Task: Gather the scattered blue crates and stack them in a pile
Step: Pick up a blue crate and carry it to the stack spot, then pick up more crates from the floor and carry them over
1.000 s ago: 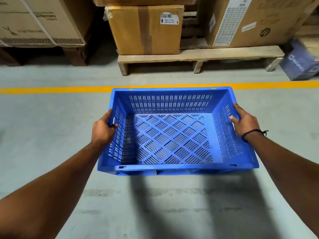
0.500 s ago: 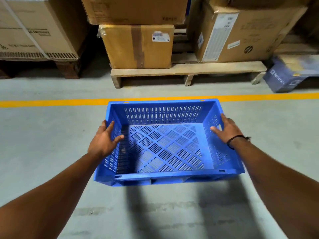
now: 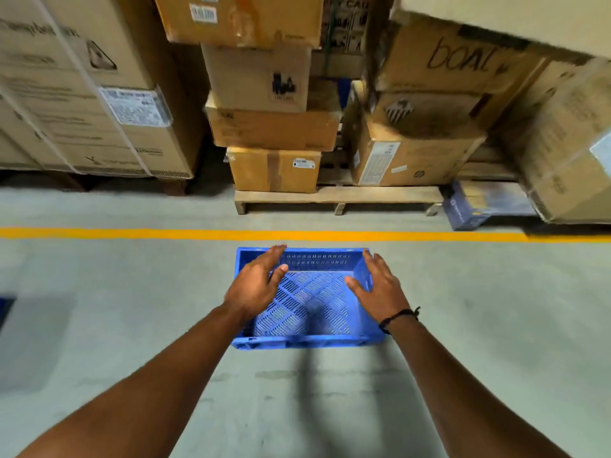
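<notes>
One blue slotted crate [image 3: 309,304] stands empty on the grey floor, just on my side of the yellow line. My left hand [image 3: 256,282] hovers over its left wall with fingers straight and spread, holding nothing. Over the right wall, my right hand [image 3: 375,285], a black band on its wrist, is likewise flat and holds nothing. Whether either palm touches the rim is unclear.
A yellow floor line [image 3: 132,233] runs across beyond the crate. Behind it, stacked cardboard boxes [image 3: 274,127] sit on a wooden pallet [image 3: 337,196]. A small blue box [image 3: 469,209] lies at the right. Something dark blue [image 3: 5,309] shows at the left edge.
Both hands have let go of the crate's side walls and lifted with straight fingers. The crate now appears smaller and lower as the view has risen, showing more of the box stacks.
</notes>
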Demonstrator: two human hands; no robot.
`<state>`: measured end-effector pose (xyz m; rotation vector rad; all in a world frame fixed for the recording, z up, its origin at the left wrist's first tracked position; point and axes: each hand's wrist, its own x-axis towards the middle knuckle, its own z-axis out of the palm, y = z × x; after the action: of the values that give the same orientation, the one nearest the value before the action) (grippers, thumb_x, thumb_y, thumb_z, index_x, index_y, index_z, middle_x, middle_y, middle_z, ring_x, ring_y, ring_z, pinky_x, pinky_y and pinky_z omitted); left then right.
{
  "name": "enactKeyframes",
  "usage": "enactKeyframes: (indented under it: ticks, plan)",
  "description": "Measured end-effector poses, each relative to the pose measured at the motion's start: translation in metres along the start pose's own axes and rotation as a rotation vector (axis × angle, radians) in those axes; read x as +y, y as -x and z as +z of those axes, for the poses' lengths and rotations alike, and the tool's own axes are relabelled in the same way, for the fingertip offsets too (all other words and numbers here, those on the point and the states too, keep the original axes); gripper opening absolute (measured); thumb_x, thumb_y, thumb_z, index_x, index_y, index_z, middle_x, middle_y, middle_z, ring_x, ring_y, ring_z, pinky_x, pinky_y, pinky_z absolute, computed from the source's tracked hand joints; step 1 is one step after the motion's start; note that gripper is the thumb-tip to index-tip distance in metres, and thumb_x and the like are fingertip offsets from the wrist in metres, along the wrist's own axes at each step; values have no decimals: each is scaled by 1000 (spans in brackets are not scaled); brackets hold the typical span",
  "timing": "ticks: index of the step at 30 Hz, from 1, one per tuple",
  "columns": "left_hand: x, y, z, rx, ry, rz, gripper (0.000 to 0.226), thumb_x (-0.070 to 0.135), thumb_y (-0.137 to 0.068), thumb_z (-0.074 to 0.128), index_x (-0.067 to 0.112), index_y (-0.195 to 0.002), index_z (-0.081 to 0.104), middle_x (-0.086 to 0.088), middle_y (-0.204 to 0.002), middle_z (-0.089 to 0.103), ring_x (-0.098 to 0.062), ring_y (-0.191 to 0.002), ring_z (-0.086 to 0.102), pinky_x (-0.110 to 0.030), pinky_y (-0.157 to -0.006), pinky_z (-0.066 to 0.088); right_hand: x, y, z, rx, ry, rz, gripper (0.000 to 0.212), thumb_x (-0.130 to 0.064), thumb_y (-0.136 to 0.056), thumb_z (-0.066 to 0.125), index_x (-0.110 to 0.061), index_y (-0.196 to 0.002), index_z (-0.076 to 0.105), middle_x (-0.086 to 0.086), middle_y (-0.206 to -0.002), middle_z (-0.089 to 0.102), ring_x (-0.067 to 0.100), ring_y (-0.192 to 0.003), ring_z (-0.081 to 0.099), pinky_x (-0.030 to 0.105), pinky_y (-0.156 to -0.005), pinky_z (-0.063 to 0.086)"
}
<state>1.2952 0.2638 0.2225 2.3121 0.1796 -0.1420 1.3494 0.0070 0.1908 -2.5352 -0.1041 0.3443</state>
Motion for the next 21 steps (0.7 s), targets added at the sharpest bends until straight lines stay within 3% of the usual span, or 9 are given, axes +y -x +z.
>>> enactKeyframes:
  ticks: [2,6,9,16,21]
  plan:
    - [48,28,-28,-11,-24,25,47,35,-98,41,32,-144,32,2,-146,43,-16,-135,38,-32,-110,33,-35,29,-41,15,-20,-37,92,-82,-71,35,-35,-148,18,4,-156,25,26,-140,29,40,-112,31]
    - [136,83,-81,24,-14,92,48,35,-98,43,31,-144,32,7,-148,40,-12,-137,34,-26,-109,29,-96,90,-120,91,-114,-65,75,-52,-85,55,-32,-148,21,3,-156,24,23,-142,26,32,-113,25]
    - [182,114,-116,53,-40,124,49,35,-97,44,32,-144,31,7,-148,40,-11,-138,33,-25,-109,27,-127,130,-161,125,-139,-94,73,-48,-86,58,-30,-148,22,1,-157,22,19,-143,24,29,-113,23]
    - [234,197,-147,44,-164,181,55,40,-95,46,36,-146,25,5,-147,41,-15,-135,36,-30,-106,33,-149,219,-205,171,-131,-141,71,-50,-87,55,-37,-147,20,-2,-156,25,18,-142,25,37,-114,29]
    - [252,245,-139,-43,-130,269,55,41,-94,48,40,-145,24,5,-145,43,-15,-133,39,-32,-104,36,-140,292,-221,273,-159,-106,71,-44,-87,59,-31,-147,25,-2,-152,32,17,-139,32,33,-113,31]
